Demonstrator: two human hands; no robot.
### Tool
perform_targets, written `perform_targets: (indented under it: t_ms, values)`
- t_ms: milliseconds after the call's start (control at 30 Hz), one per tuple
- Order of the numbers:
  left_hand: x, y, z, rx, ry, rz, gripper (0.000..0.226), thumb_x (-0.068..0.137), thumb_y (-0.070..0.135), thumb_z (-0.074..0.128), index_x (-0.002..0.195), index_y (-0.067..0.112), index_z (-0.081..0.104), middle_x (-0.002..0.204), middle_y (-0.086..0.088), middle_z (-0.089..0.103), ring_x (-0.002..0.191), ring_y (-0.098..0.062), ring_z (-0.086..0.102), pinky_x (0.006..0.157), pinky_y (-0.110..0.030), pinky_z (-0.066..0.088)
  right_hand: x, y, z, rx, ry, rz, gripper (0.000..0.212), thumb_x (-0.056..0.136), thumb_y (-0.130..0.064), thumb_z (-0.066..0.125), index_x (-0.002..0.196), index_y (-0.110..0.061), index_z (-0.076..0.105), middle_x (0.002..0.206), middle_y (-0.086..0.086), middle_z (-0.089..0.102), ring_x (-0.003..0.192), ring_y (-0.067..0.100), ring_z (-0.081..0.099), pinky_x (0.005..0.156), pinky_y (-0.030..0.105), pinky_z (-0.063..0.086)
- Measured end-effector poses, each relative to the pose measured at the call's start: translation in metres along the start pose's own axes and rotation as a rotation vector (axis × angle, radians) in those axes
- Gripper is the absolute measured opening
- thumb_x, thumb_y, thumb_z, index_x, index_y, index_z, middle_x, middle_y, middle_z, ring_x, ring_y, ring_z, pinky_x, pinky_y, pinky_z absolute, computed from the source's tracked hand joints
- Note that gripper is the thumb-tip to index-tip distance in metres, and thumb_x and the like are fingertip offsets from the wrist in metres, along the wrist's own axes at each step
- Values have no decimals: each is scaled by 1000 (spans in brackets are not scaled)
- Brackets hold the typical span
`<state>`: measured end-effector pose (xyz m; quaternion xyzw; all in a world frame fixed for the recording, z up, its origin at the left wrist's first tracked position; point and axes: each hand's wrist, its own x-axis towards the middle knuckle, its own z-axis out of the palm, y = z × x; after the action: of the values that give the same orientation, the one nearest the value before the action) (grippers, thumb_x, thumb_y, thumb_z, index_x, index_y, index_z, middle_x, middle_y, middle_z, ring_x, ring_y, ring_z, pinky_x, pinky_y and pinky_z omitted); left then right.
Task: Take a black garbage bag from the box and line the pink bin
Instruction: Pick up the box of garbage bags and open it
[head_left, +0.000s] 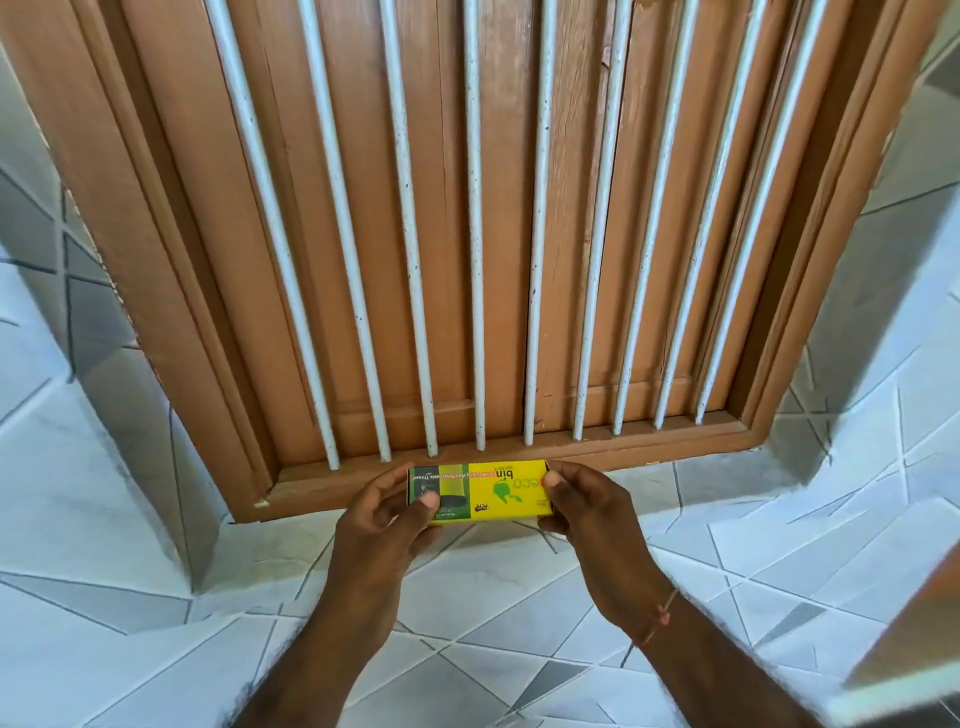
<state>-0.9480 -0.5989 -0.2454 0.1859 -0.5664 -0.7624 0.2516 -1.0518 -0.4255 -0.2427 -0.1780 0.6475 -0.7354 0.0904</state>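
Observation:
A long yellow and green garbage bag box (493, 492) is held level in front of me, its print upside down to my view. My left hand (387, 512) grips its left end, thumb on the front face. My right hand (584, 506) grips its right end, thumb on the front near the corner. The box looks closed. No black bag and no pink bin are in view.
Behind the box is a brown wooden shuttered window (467, 234) with several white vertical bars (475, 260). A white and grey tiled ledge (467, 597) runs below it, with tiled walls (62, 415) at both sides. A brown edge (914, 639) shows at the lower right.

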Motion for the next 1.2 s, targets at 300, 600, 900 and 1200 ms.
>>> perform_targets:
  t_ms: [300,600,900,1200]
  values:
    - [3,12,35,-97,101,-164,12,93,23,61,96,15,68,78,-5,72,70,-19,63,59,-30,53,13,-30,-40,-150,-429,-37,43,77,-18,77,118,-22,65,113,0,72,92,25,71,84,35,59]
    - [-10,10,55,62,46,-182,36,82,49,61,106,22,65,103,-9,71,98,-29,66,88,-44,52,20,-26,-60,-205,-354,-63,19,86,-24,68,104,-23,70,98,0,76,81,23,70,70,30,59]
    - [-16,13,58,72,80,-84,34,80,44,60,97,15,67,91,-10,70,86,-28,67,85,-43,54,14,-29,-51,-95,-245,-35,12,86,-19,66,93,-12,73,85,21,72,63,23,64,58,33,55]
    - [-11,17,37,-19,-12,-36,42,80,36,59,107,5,66,98,-11,73,92,-23,67,82,-36,56,4,-33,-44,-76,-439,5,29,90,-25,59,118,-22,66,113,-1,73,101,18,69,80,34,57]
